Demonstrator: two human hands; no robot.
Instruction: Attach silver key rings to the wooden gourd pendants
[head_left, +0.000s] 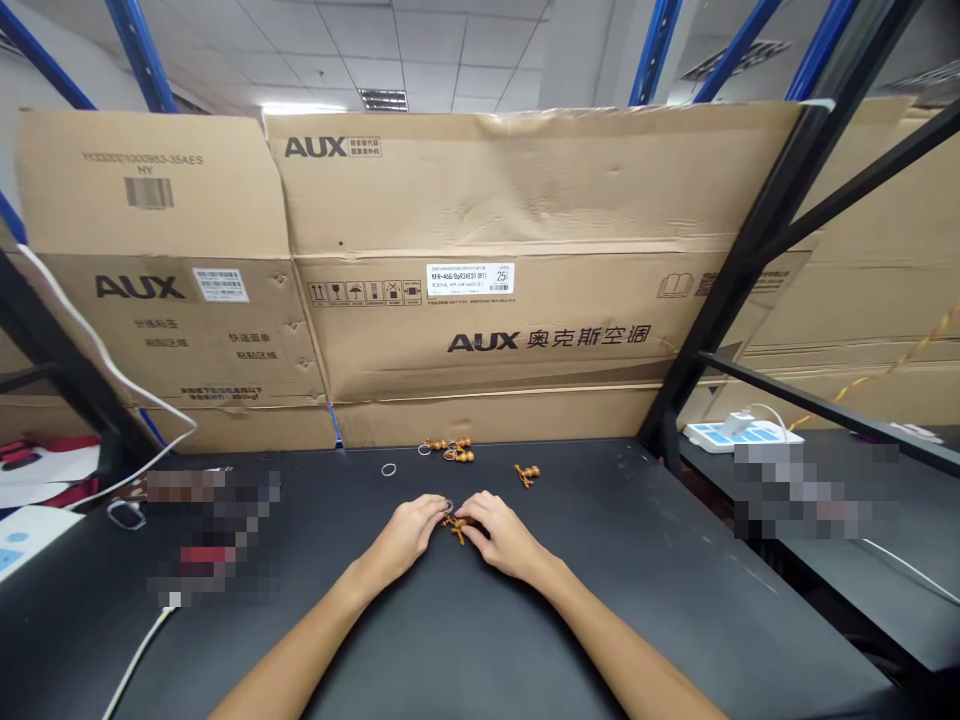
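Low over the middle of the black table [420, 640], my left hand [414, 528] pinches a small metal ring [448, 507]. Close on its right, my right hand [499, 535] has its fingers closed on an orange-brown gourd charm with a cord [457, 527]. Ring and charm are nearly touching between the fingertips; whether they are joined is too small to tell. Beyond my hands lie several gourd charms with rings [459, 451]. A loose ring [388, 469] rests left of them, and another gourd charm [528, 474] lies to the right.
Cardboard sheets [480, 220] stand along the back edge, between black metal posts [742, 260]. At the left are a blurred object with a white cable [139, 650] and a dark oval item [126, 515]. A power strip [742, 433] sits on the right-hand table.
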